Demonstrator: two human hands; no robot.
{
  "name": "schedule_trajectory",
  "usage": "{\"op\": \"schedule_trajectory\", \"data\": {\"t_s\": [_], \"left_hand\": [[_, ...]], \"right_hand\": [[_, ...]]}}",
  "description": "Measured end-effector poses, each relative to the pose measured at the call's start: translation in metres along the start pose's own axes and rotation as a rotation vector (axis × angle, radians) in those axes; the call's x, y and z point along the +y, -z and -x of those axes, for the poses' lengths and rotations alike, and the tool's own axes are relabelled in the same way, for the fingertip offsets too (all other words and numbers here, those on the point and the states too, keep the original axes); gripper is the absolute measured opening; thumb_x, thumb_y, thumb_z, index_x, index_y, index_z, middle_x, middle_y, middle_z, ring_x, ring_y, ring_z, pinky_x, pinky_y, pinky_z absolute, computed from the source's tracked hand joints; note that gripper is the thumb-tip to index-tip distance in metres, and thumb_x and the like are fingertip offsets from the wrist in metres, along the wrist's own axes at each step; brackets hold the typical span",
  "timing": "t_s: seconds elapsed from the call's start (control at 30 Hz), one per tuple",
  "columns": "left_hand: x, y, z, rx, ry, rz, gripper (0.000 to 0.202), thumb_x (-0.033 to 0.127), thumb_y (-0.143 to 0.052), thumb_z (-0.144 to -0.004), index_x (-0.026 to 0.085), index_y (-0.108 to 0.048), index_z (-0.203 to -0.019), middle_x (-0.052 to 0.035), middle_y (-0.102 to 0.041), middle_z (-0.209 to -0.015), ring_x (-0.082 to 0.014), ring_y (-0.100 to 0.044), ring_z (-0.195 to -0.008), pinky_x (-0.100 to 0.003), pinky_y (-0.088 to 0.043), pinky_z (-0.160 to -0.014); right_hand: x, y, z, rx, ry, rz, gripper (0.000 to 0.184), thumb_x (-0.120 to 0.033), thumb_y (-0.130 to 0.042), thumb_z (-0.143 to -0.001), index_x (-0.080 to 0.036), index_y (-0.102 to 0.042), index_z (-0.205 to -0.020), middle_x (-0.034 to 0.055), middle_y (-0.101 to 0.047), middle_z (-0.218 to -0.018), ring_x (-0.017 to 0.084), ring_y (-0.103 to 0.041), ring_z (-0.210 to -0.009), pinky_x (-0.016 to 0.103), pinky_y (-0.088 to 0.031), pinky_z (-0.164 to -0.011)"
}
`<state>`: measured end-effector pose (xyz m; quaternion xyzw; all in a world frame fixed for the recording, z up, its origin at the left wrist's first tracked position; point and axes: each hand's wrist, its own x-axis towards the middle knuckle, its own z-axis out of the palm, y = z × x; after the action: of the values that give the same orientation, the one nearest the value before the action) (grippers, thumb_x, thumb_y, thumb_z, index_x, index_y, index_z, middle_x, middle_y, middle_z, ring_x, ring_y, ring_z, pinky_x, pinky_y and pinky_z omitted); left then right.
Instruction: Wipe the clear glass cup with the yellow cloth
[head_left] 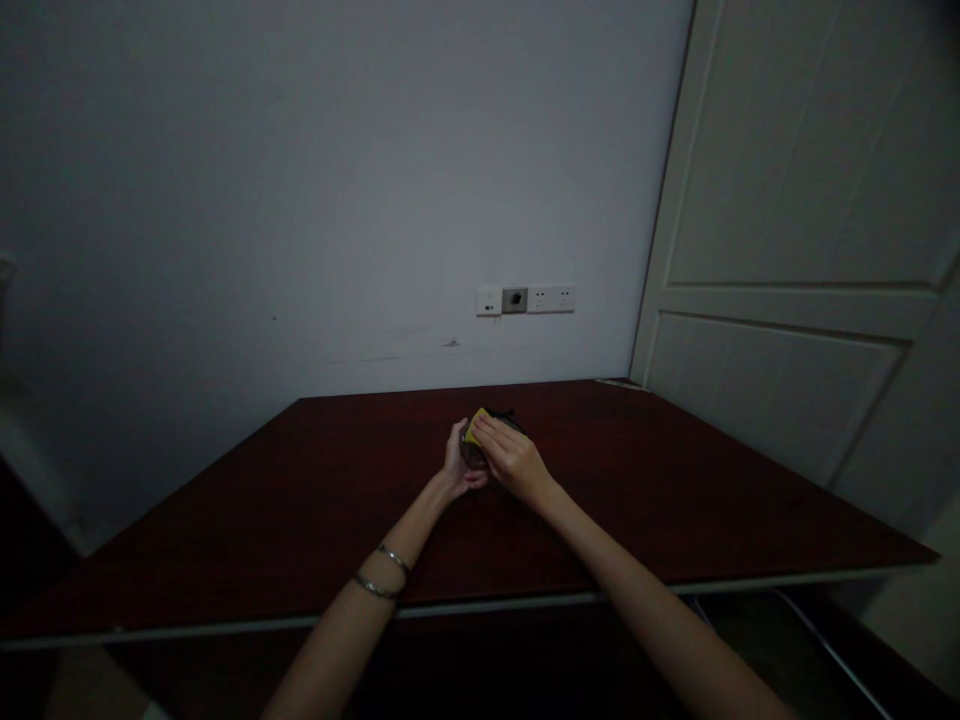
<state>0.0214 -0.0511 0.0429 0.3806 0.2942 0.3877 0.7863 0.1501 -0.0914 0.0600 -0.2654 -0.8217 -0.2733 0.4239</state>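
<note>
Over the middle of the dark red table (337, 500), my left hand (454, 466) is curled around the left side of a dark, partly see-through rounded object (473, 456). A thin black part (501, 413) sticks out at its upper right; most of the object is hidden by my hands, so its kind cannot be made out. My right hand (514, 455) presses a small yellow cloth (478, 426) against it, fingers together on top. Whether the object touches the tabletop is unclear. Two bracelets (379, 585) circle my left forearm.
A pale wall with sockets (551, 298) rises behind the table. To the right stands a white panelled door (780, 350) near the table's side. The table's front edge (510, 604) runs beneath my forearms. Pale cables (825, 645) show below at right. The room is dim.
</note>
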Motion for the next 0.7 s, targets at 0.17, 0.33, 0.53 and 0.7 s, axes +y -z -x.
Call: {"op": "schedule_trajectory", "data": {"t_s": [0.17, 0.33, 0.53, 0.7], "left_hand": [[-0.001, 0.001, -0.001, 0.053, -0.006, -0.013, 0.056, 0.070, -0.037, -0.062, 0.019, -0.037, -0.039, 0.0028, -0.033, -0.026, -0.0073, -0.023, -0.019, -0.019, -0.014, -0.022], [-0.003, 0.003, -0.003, 0.097, -0.108, 0.111, 0.049, 0.063, -0.044, -0.064, 0.017, -0.042, -0.046, 0.0021, -0.042, -0.033, -0.0081, -0.035, -0.025, -0.018, -0.020, -0.025], [-0.002, 0.002, -0.003, 0.117, -0.053, 0.083, 0.051, 0.066, -0.043, -0.063, 0.018, -0.041, -0.046, 0.0034, -0.037, -0.031, -0.0066, -0.026, -0.021, -0.019, -0.016, -0.025], [-0.002, 0.002, -0.002, 0.061, -0.020, 0.017, 0.055, 0.070, -0.035, -0.063, 0.020, -0.034, -0.042, 0.0034, -0.034, -0.028, -0.0067, -0.021, -0.020, -0.020, -0.014, -0.023]], "right_hand": [[-0.003, -0.003, 0.003, 0.025, -0.043, -0.046, 0.035, -0.021, -0.047, -0.083, -0.011, -0.052, -0.116, 0.0129, -0.055, -0.118, 0.021, -0.045, -0.117, 0.037, -0.042, -0.097], [-0.012, -0.007, 0.006, 0.026, 0.045, -0.063, 0.030, -0.015, -0.048, -0.082, -0.011, -0.056, -0.110, 0.0102, -0.060, -0.112, 0.020, -0.046, -0.115, 0.035, -0.041, -0.098], [-0.005, -0.007, 0.002, 0.033, 0.027, -0.070, 0.029, -0.014, -0.049, -0.082, -0.009, -0.058, -0.108, 0.0111, -0.061, -0.110, 0.019, -0.049, -0.113, 0.033, -0.041, -0.098], [0.000, -0.009, -0.001, 0.061, -0.058, -0.051, 0.029, -0.016, -0.046, -0.083, -0.012, -0.058, -0.109, 0.0111, -0.059, -0.113, 0.020, -0.048, -0.114, 0.035, -0.043, -0.096]]}}
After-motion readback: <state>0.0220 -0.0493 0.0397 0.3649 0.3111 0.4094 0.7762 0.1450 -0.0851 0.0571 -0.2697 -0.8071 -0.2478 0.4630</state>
